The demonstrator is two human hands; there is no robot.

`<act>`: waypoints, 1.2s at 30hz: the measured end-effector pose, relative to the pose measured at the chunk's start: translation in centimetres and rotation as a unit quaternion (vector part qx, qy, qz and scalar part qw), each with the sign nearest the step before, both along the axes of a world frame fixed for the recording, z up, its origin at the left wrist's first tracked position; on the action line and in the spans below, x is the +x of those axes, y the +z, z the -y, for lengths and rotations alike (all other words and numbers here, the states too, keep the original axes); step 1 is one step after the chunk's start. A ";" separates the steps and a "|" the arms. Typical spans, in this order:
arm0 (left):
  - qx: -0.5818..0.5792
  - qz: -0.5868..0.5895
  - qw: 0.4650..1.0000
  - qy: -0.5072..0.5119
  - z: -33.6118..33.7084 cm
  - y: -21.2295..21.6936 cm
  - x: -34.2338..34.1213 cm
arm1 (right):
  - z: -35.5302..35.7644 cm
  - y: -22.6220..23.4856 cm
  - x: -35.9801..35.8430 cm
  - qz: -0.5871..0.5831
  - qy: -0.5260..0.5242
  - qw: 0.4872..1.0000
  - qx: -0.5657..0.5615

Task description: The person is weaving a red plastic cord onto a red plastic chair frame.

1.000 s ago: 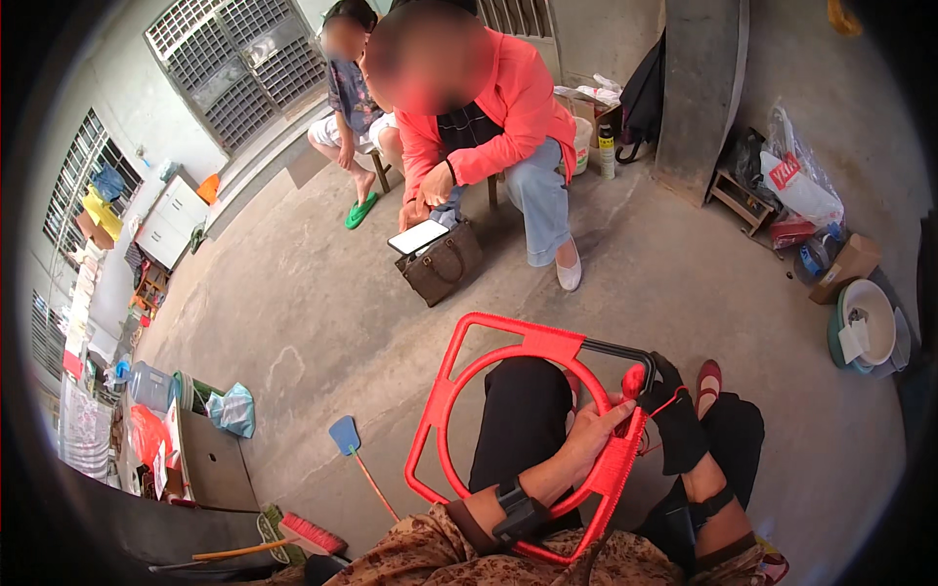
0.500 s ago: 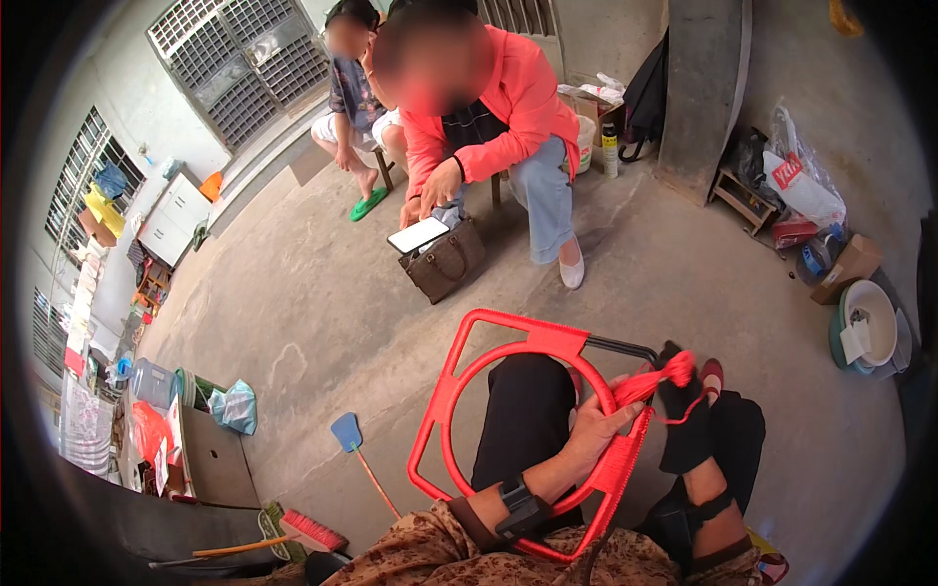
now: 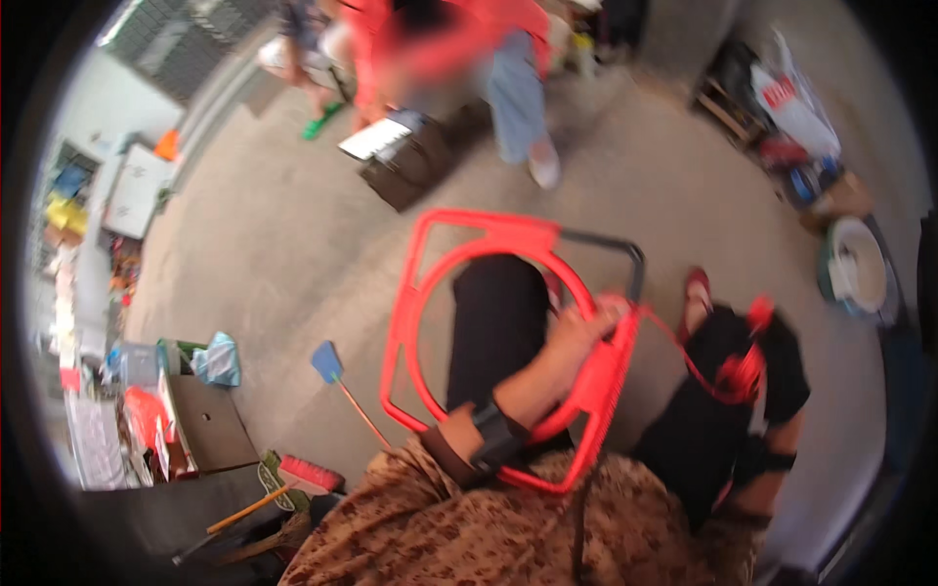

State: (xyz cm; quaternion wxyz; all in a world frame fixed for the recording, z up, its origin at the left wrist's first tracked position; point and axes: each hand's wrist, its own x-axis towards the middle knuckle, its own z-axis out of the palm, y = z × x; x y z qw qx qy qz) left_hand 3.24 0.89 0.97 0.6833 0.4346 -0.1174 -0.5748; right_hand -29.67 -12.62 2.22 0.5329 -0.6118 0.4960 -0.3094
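Left hand [image 3: 586, 327] clamped on the red frame [image 3: 430, 293] resting across the lap. Right hand [image 3: 747, 371] closed on red cord [image 3: 684, 361], well apart from the left.

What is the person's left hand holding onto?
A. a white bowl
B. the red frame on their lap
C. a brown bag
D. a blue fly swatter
B: the left hand grips the right side of the red frame resting over the person's legs, while the blue fly swatter lies apart on the floor.
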 end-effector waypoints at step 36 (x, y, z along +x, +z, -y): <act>0.032 -0.087 0.994 -0.051 0.7 0.4 0.2 | -3.0 0.1 19.5 0.141 0.164 0.958 0.186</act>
